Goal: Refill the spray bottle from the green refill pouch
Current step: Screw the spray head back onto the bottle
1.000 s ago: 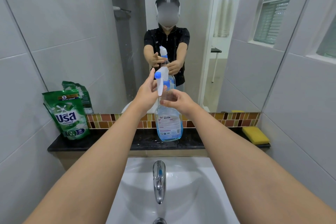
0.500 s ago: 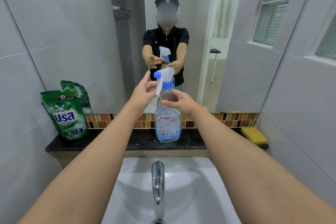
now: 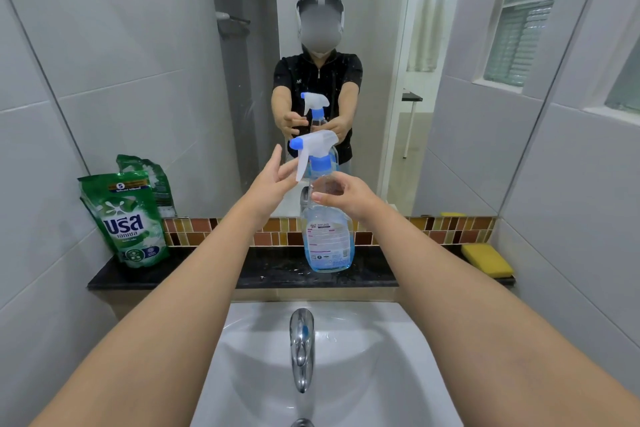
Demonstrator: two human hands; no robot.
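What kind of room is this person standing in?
Most likely a home bathroom: a white sink with a chrome tap sits below a large wall mirror, and grey tiled walls surround the dark ledge.

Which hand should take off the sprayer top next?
Probably left. The left hand is open right beside the sprayer top, while the right hand already grips the spray bottle by its neck.

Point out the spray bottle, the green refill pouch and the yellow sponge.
spray bottle [image 3: 327, 243]: head view, on its label.
green refill pouch [image 3: 126, 222]: head view, on its printed front.
yellow sponge [image 3: 486, 258]: head view, on its top face.
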